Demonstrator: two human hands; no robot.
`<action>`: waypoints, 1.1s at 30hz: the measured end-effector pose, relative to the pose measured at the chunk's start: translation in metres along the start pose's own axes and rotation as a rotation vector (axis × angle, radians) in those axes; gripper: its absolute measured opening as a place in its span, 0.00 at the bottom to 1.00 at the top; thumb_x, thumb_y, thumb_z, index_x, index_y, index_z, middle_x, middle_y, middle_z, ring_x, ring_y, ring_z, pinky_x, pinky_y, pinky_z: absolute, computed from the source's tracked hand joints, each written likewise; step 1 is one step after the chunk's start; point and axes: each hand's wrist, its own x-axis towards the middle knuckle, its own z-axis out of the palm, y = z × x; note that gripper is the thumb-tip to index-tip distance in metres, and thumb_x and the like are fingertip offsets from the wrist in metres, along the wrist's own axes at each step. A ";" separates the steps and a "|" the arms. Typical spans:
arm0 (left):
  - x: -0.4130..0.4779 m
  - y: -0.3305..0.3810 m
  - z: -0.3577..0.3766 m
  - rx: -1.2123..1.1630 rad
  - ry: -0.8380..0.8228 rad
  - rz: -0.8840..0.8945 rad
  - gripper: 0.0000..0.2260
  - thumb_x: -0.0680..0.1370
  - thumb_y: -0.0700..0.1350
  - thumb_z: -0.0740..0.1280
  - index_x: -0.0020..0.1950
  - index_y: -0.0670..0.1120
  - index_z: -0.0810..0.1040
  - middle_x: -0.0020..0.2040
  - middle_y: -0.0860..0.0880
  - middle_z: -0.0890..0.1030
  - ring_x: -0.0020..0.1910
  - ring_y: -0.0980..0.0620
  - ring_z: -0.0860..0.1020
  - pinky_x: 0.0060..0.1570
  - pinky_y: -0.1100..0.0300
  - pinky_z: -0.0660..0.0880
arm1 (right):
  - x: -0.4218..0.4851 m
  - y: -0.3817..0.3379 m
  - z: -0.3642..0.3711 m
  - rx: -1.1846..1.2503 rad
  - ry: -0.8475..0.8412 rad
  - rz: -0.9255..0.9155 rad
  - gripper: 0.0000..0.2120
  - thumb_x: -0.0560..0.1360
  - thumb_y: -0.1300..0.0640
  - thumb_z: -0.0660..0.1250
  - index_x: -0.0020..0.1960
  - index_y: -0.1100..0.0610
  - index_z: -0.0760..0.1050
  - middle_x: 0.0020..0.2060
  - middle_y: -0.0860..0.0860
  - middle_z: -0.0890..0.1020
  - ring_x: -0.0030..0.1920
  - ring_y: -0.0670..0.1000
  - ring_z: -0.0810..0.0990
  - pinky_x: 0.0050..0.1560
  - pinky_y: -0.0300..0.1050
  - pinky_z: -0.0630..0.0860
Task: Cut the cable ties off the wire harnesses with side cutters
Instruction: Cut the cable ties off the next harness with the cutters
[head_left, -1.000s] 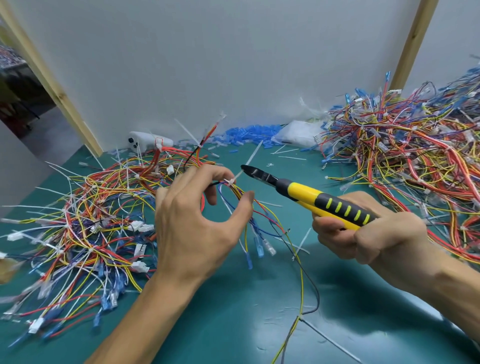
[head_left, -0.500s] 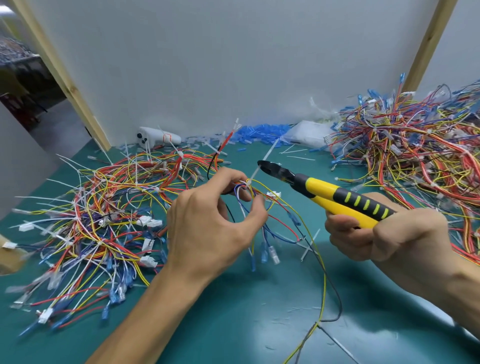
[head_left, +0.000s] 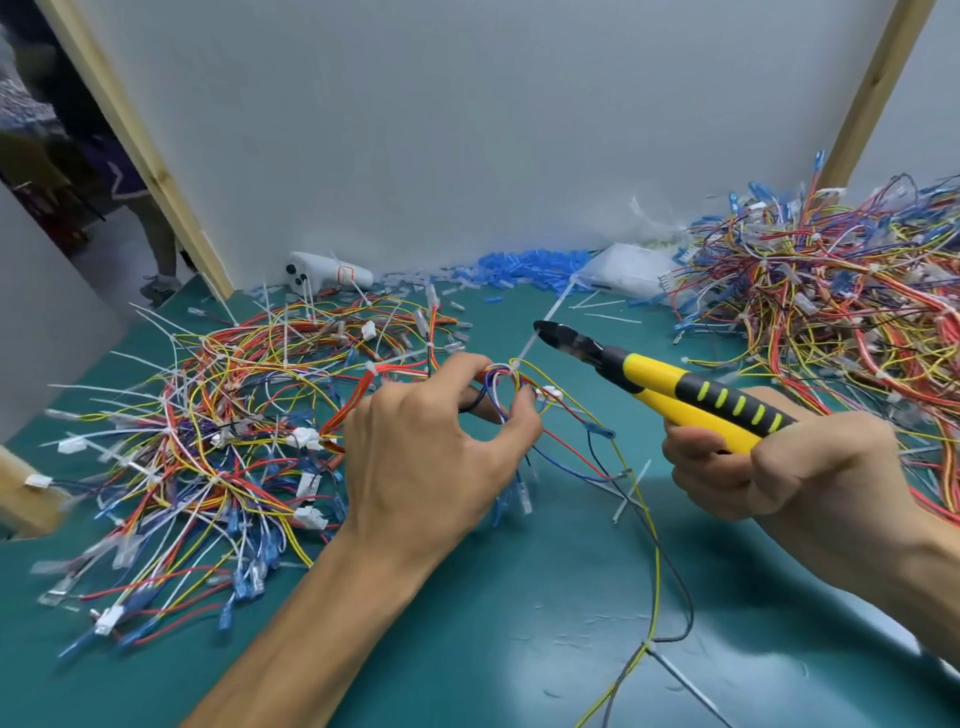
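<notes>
My left hand (head_left: 431, 457) pinches a small wire harness (head_left: 506, 387) of red, blue, yellow and white wires just above the green mat. A white cable tie (head_left: 540, 330) binds the bundle at my fingertips, and its long tail sticks up to the right. My right hand (head_left: 769, 462) grips the yellow-and-black handles of the side cutters (head_left: 660, 387). The dark jaws point left and lie against the tie's tail, a little above the knot. Loose wires from the harness trail down across the mat.
A spread pile of harnesses with white ties (head_left: 208, 447) lies at the left. A bigger tangled heap (head_left: 831, 322) fills the right. Blue terminals (head_left: 530, 262), a white device (head_left: 327, 270) and a plastic bag (head_left: 628, 270) line the white back wall. Cut ties litter the mat (head_left: 467, 649).
My left hand has lifted the harness and turned it, so the tie's tail now points up. The cutter jaws have come in to the tail. The view has shifted.
</notes>
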 end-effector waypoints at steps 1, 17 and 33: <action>0.000 0.000 0.000 -0.005 0.011 0.025 0.11 0.75 0.58 0.70 0.43 0.52 0.82 0.29 0.60 0.79 0.26 0.51 0.75 0.32 0.53 0.76 | 0.000 -0.001 0.000 -0.048 -0.034 -0.022 0.13 0.51 0.69 0.54 0.35 0.62 0.65 0.31 0.55 0.60 0.30 0.52 0.56 0.30 0.43 0.52; -0.002 0.009 -0.004 -0.233 0.067 0.015 0.07 0.75 0.47 0.70 0.40 0.48 0.75 0.28 0.56 0.76 0.24 0.55 0.71 0.28 0.62 0.68 | 0.002 -0.008 -0.008 -0.929 -0.046 -0.457 0.19 0.52 0.47 0.65 0.38 0.57 0.70 0.32 0.57 0.67 0.33 0.58 0.63 0.35 0.58 0.60; -0.009 0.014 -0.002 -0.474 -0.055 0.012 0.04 0.75 0.46 0.69 0.43 0.49 0.74 0.28 0.52 0.75 0.23 0.57 0.66 0.23 0.60 0.66 | -0.003 -0.003 -0.001 -1.289 -0.078 -0.390 0.19 0.57 0.55 0.68 0.44 0.45 0.65 0.32 0.51 0.69 0.34 0.55 0.66 0.34 0.56 0.71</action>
